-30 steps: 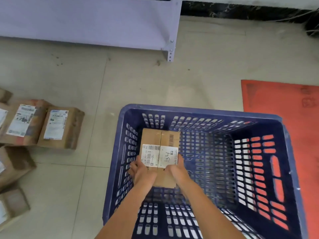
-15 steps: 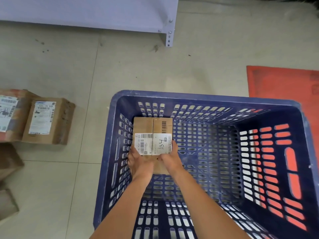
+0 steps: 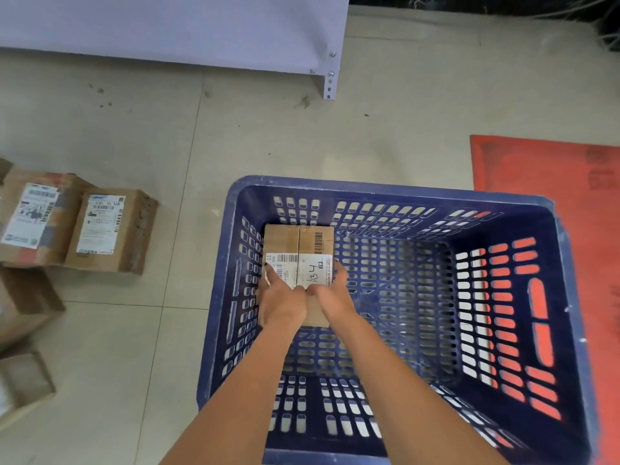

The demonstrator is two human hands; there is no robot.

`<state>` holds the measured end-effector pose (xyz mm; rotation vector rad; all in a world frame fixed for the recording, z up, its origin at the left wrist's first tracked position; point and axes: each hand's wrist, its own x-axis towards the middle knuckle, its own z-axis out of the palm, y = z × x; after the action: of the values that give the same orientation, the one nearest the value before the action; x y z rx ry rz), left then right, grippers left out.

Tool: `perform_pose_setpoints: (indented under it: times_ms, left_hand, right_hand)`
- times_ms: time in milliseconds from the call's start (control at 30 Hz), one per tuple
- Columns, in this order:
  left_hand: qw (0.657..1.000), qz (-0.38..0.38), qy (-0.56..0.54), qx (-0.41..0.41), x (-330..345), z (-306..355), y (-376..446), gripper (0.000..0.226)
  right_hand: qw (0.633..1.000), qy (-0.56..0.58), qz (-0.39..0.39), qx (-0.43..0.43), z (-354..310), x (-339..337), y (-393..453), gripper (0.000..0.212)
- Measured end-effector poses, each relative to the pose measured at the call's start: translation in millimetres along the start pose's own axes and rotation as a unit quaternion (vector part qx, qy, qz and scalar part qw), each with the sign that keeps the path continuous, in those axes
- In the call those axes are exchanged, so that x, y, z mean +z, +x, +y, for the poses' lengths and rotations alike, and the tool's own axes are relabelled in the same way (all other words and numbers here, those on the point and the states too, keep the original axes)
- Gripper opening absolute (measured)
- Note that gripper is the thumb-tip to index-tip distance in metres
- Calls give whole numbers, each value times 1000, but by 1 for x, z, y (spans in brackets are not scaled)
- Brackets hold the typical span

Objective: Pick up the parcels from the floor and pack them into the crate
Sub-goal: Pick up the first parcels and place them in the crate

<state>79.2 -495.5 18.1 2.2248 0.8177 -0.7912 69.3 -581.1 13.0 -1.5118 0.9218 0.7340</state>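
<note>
- Two hands reach into the blue crate (image 3: 396, 187) and hold one cardboard parcel (image 3: 297, 241) at its far left corner.
- Left hand (image 3: 280, 302) grips the parcel's near left side, thumb lying on the white label (image 3: 298, 270).
- Right hand (image 3: 330, 293) grips the near right side, fingers curled round the right edge and thumb on top.
- That parcel sits inside the crate close against the left wall and near the far wall; whether it touches the crate bottom I cannot tell.
- Its label bears a barcode and the handwritten marks "134".
- Several more parcels lie on the tiled floor (image 3: 167, 330) to the left of the crate: a labelled box (image 3: 107, 229), touching another labelled box (image 3: 37, 218) on its left, and more brown boxes (image 3: 23, 303) nearer, partly cut off by the edge.
- An orange mat (image 3: 550, 166) lies on the floor at the right, beside and behind the crate.
- A grey shelf panel (image 3: 201, 28) stands at the far side.
</note>
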Motion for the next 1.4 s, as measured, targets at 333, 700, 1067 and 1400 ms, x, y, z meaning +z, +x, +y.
perform_pose_setpoints:
  times_ms: [333, 700, 1067, 1400]
  left_hand:
    - [967, -100, -229, 45, -129, 53, -113, 64]
    - [951, -85, -273, 115, -261, 79, -194, 82]
    - [948, -67, -301, 75, -358, -8, -126, 75]
    - [969, -64, -237, 16, -477, -111, -6, 73]
  right_hand:
    - [998, -16, -30, -53, -84, -44, -146, 82]
    - [986, 9, -60, -158, -172, -49, -269, 89]
    - [987, 43, -108, -115, -191, 81, -267, 86]
    - [987, 81, -132, -50, -205, 298, -247, 75]
